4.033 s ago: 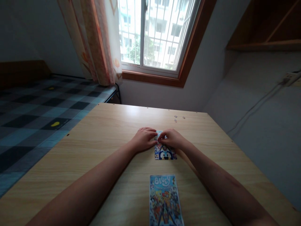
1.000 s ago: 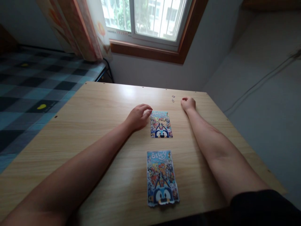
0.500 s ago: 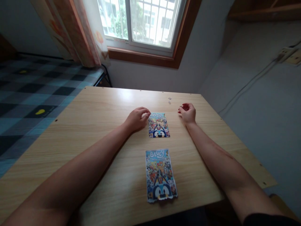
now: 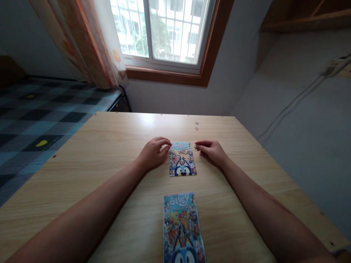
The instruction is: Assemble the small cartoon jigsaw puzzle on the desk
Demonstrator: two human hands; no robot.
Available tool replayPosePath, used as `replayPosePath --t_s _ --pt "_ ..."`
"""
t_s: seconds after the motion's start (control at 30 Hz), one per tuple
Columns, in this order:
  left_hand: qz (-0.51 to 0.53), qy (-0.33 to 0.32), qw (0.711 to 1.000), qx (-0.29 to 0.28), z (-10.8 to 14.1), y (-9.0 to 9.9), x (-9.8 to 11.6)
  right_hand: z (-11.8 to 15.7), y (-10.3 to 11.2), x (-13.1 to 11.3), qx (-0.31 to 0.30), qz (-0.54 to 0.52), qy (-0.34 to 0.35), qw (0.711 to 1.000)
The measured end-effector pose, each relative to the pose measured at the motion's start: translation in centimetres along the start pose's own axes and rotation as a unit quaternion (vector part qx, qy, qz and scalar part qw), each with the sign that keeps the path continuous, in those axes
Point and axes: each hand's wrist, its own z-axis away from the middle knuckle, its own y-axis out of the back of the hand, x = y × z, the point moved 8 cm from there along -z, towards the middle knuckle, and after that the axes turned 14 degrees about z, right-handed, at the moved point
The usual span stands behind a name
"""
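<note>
A small Bluey jigsaw puzzle (image 4: pixel 183 168) lies flat on the wooden table, with a gap of bare wood near its middle. My left hand (image 4: pixel 155 152) rests at its upper left edge, fingers curved and slightly apart, holding nothing that I can see. Just right of the puzzle, my right hand (image 4: pixel 212 151) pinches a small puzzle piece (image 4: pixel 195 147) between thumb and fingertips. Nearer to me lies a printed Bluey picture sheet (image 4: pixel 182 219) with the same design, its lower end cut off by the frame.
Two loose puzzle pieces (image 4: pixel 196 126) lie beyond the puzzle, near the far edge of the table (image 4: pixel 123 128). A bed (image 4: pixel 71 117) with a checked cover stands at the left. Behind are a window and curtain; a cable hangs on the right wall.
My right hand has moved left towards the puzzle and turned, and the piece at its fingertips now shows. The view has tilted, so the table sits lower in the frame.
</note>
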Motion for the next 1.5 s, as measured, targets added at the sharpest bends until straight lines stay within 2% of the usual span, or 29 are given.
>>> replayPosePath --t_s 0.17,0.4,0.73,0.9,1.17,1.37,1.5 --pt "0.004 0.004 1.0 -0.005 0.0 0.1 -0.2 0.0 -0.3 -0.1 -0.046 0.009 -0.008 0.999" --pt "0.005 0.021 1.0 -0.009 0.0 0.1 -0.7 0.0 -0.8 0.2 -0.062 0.006 -0.017 0.998" --pt "-0.002 0.013 1.0 -0.008 0.0 0.1 -0.5 0.1 -1.1 0.5 -0.084 0.015 -0.026 0.996" --pt "-0.001 0.003 1.0 -0.015 0.0 0.0 -0.3 0.1 -1.2 0.2 -0.075 0.033 -0.032 0.996" --pt "-0.017 -0.019 0.999 -0.039 0.3 -0.6 0.2 0.2 -1.4 -0.1 -0.063 0.081 0.005 0.995" --pt "-0.017 -0.019 0.999 -0.039 0.3 -0.5 0.3 0.1 -0.5 -0.1 -0.036 0.172 0.036 0.984" --pt "-0.014 -0.022 0.999 -0.04 0.3 -0.5 0.4 0.2 0.5 -1.0 0.004 0.25 0.088 0.964"
